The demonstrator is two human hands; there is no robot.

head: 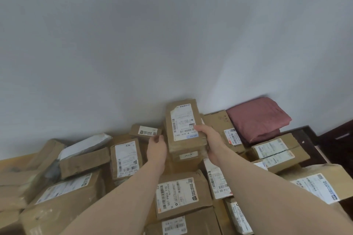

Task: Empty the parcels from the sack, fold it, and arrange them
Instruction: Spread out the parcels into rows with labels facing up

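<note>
A brown cardboard parcel (pixel 182 120) with a white label stands tilted on top of another flat box (pixel 188 155) near the wall. My right hand (pixel 209 140) grips the parcel's right edge, thumb across the label. My left hand (pixel 156 147) is at the parcel's left side with fingers loosely curled, and whether it touches the box is unclear. Several labelled brown parcels lie around my arms, among them one (pixel 126 158) left of my left hand and one (pixel 181 194) between my forearms. No sack can be made out.
A folded dark red cloth (pixel 257 118) lies against the grey wall (pixel 152 44) at the right. A small box (pixel 145 131) and a white mailer bag (pixel 84 147) sit at the back left. Dark wooden furniture (pixel 336 139) stands at the far right.
</note>
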